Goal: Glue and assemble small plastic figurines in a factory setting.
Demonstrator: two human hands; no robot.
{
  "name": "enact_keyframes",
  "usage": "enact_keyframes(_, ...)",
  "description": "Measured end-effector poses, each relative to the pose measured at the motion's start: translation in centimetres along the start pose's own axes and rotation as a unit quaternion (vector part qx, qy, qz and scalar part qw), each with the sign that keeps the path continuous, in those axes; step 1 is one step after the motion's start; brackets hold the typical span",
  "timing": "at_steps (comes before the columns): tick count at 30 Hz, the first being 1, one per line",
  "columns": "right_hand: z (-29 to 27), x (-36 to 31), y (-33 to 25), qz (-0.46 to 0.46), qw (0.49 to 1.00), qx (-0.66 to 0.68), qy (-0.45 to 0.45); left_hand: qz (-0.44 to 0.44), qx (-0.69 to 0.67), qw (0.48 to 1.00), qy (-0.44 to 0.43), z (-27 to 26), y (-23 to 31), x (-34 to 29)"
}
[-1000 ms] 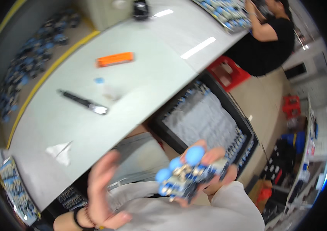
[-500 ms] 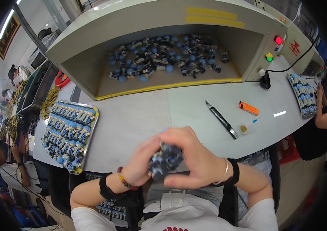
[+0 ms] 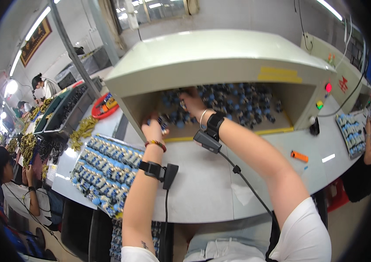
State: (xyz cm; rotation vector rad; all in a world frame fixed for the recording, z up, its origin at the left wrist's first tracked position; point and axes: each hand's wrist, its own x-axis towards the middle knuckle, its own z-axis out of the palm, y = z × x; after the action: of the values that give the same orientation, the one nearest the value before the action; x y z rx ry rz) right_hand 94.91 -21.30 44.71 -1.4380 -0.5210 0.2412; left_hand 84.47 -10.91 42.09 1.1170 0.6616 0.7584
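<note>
My left hand point(image 3: 153, 129) is at the front left corner of an open-fronted beige metal cabinet point(image 3: 220, 65). Its fingers are closed around small blue-and-white figurines point(image 3: 163, 121), only partly visible beside the thumb. My right hand point(image 3: 193, 106) reaches deeper inside, over a loose heap of similar figurines point(image 3: 235, 102). Motion smears its fingers, so I cannot make out whether it grips one. Left of my left forearm, a tray of figurines point(image 3: 107, 168) in rows rests on the table.
Cables hang from dark devices on both my wrists. A small orange tube point(image 3: 299, 156) lies on the white table point(image 3: 194, 192). At left are a red basket point(image 3: 102, 114) and golden pieces point(image 3: 85, 129). A co-worker's hand point(image 3: 369, 126) is beside another figurine tray point(image 3: 350, 135) at right.
Both hands have moved from above the table's near edge, where they held a cluster of figurines together, forward and apart into the cabinet. The view has tilted up; the craft knife no longer shows.
</note>
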Motion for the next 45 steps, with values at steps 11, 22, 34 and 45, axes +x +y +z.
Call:
enact_keyframes(11,4.4,6.3,4.2,-0.131,0.957,-0.197,-0.167,0.258,0.404,0.877,-0.045,-1.3,-3.6,0.0)
enact_keyframes(22,3.1,7.2,3.7,-0.211,0.808,-0.526,-0.162,0.302,0.631,0.707,-0.104,-2.0,-2.6,-0.7)
enact_keyframes(34,-0.8,-5.4,-1.7,-0.25,0.739,-0.598,-0.184,0.378,0.602,0.699,-0.076,0.4,-4.6,2.2)
enact_keyframes(45,-8.0,-26.4,-11.1,-0.267,0.746,-0.511,-0.332,0.271,0.75,0.585,-0.147,6.4,-5.0,10.8)
